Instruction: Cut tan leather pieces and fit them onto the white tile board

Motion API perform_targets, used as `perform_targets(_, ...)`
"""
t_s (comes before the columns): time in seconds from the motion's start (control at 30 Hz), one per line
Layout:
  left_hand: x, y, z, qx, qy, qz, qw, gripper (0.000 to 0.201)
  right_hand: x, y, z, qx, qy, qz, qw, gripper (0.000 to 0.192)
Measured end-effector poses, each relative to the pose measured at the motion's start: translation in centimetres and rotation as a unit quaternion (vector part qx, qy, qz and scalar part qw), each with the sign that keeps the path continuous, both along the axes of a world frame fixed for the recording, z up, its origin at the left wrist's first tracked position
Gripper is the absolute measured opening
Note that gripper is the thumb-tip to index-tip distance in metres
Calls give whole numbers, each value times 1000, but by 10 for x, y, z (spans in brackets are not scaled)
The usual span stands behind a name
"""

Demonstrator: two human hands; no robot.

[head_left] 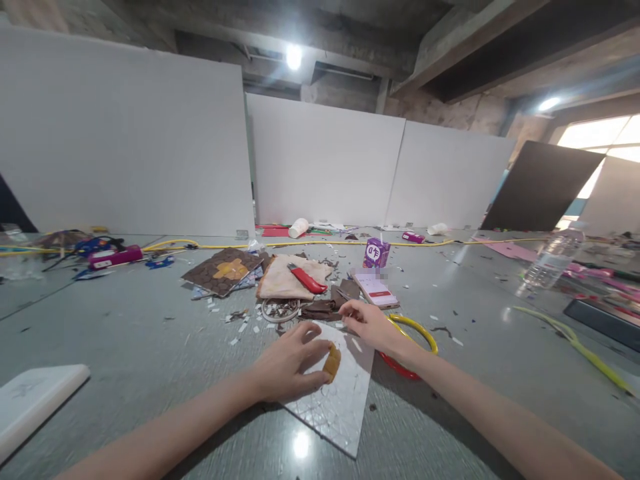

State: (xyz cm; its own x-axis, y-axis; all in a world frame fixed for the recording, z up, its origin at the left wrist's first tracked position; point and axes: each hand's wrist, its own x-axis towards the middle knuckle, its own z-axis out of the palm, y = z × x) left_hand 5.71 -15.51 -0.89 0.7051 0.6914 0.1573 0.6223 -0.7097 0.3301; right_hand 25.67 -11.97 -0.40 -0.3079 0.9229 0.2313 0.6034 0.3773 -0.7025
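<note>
My left hand (290, 365) rests on a silvery patterned sheet (340, 407) lying on the grey table and pinches a small tan leather piece (331, 362) against it. My right hand (369, 323) reaches over the sheet's far edge, fingertips touching dark brown leather scraps (320, 310). A yellow ring (417, 328) and a red ring (397, 367) lie just under my right wrist. Beyond the scraps sit a red utility knife (306, 279) on a beige cloth (285, 280) and a phone (376, 289).
A brown patterned leather sheet (223, 270) lies at the back left, a purple carton (376, 253) behind the phone, a water bottle (553, 259) at right. A yellow cable (165, 245) runs across the table's far side. White boards wall the back. A white pad (35, 400) sits near left.
</note>
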Motion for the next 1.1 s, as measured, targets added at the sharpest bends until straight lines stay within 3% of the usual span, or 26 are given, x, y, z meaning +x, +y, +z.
perform_targets(0.27,-1,2,-4,22,2,-8,1000,46,-12,25,15,58,-104,8,993,18)
perform_targets(0.47,1,0,-2,29,-6,-4,1000,44,-58,50,24,181,-253,79,947,22)
perform_targets(0.57,1,0,-2,24,-10,-3,1000,44,-63,61,37,184,-262,60,945,21)
perform_targets(0.73,0,1,-3,25,-13,-2,1000,45,-34,79,59,168,-262,-26,950,23)
perform_targets(0.87,0,2,-5,24,-16,-1,1000,46,-30,89,50,145,-270,-39,951,24)
perform_targets(1.1,0,2,-2,25,-20,-11,999,46,-93,99,19,103,-279,-54,953,24)
